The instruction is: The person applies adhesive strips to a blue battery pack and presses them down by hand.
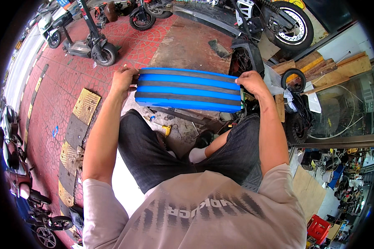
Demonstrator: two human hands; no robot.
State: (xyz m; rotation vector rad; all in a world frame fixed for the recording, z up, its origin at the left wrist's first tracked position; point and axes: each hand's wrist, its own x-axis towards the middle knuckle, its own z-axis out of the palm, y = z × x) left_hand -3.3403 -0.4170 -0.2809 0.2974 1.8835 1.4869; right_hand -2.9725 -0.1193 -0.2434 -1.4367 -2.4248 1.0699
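A long blue-wrapped battery pack (189, 90) with three dark grey strips along its upper face is held up lengthwise above my knees. My left hand (124, 81) pinches its left end, thumb and fingers closed on the edge. At the opposite end, my right hand (252, 83) grips the upper right corner. The pack hangs level between both hands, and its underside is hidden. Behind it lies a worn brown board (183, 43), partly covered by the pack.
A yellow-handled tool (167, 130) lies on the ground between my feet. An electric scooter (89, 45) stands at the far left on red paving. Wooden planks (320, 72) and a small tyre (294, 80) are on the right. Yellow-black ramps (86, 106) line my left side.
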